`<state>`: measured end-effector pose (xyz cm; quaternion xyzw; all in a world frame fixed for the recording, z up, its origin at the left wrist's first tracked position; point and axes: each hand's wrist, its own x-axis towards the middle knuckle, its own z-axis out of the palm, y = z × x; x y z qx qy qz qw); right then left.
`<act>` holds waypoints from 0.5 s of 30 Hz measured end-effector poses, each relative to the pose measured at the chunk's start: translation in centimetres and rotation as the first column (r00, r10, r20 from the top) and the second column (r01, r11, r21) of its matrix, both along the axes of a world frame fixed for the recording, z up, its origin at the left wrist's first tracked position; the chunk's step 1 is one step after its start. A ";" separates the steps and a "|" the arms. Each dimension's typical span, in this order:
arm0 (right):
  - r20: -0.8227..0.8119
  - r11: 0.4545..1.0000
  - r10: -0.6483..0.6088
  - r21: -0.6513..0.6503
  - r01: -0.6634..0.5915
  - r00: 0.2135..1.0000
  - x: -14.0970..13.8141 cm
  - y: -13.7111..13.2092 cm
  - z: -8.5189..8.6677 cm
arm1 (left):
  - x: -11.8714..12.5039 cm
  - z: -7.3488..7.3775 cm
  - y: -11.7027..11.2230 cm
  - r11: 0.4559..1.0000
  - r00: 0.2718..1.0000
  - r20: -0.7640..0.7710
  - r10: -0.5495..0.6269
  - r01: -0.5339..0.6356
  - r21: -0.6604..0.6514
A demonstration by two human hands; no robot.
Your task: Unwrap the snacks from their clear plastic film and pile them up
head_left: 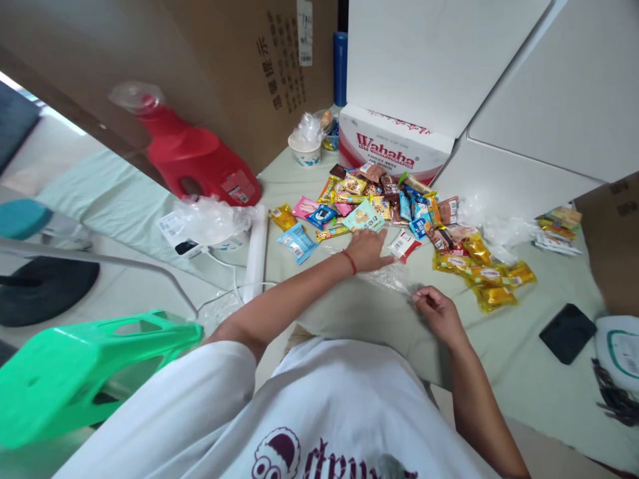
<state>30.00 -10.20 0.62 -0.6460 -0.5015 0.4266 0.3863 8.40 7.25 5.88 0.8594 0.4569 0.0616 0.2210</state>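
Observation:
My left hand [368, 249] reaches forward over the pale green table [499, 346], fingers curled toward a pile of small snack packets [372, 199], close to a light teal packet [364, 216] and a red-and-white packet [402, 245]. Whether it grips one I cannot tell. My right hand [436, 309] rests nearer to me, fingers pinched on the edge of a clear plastic bag [392, 276] that lies flat between both hands. A cluster of yellow packets [486, 273] lies to the right.
A white Wahaha box [394, 150] stands behind the pile, with a paper cup [305, 152] beside it. A red jug [197, 159] and crumpled plastic [210, 219] sit left. A black phone [568, 332] lies right. A green stool [84, 369] is at lower left.

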 end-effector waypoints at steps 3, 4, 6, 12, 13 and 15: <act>0.124 0.997 0.009 0.073 -0.019 0.992 0.8 -1.1 -0.2 | 1.0 -2.1 0.6 0.956 0.995 -0.003 -0.104 0.099 -0.276; 0.143 0.997 -0.011 0.078 0.000 0.990 1.2 -1.6 -0.4 | 0.7 -2.8 0.4 0.945 0.994 0.048 -0.094 0.104 -0.311; 0.133 0.996 -0.072 0.056 0.065 0.988 1.9 -2.6 -1.0 | -0.6 -3.9 -0.4 0.944 0.969 0.243 0.033 0.050 -0.327; -0.045 0.982 -0.180 -0.074 0.177 0.983 3.0 -2.8 -2.0 | -4.0 -6.2 -4.0 0.798 0.490 0.632 0.601 -0.320 -0.511; -0.079 0.976 -0.202 -0.092 0.195 0.976 3.0 -2.4 -1.7 | -4.2 -6.2 -4.5 0.770 0.440 0.632 0.638 -0.369 -0.520; -0.163 0.962 -0.256 -0.140 0.234 0.953 3.2 -1.6 -0.7 | -4.5 -5.8 -5.4 0.746 0.376 0.648 0.662 -0.415 -0.522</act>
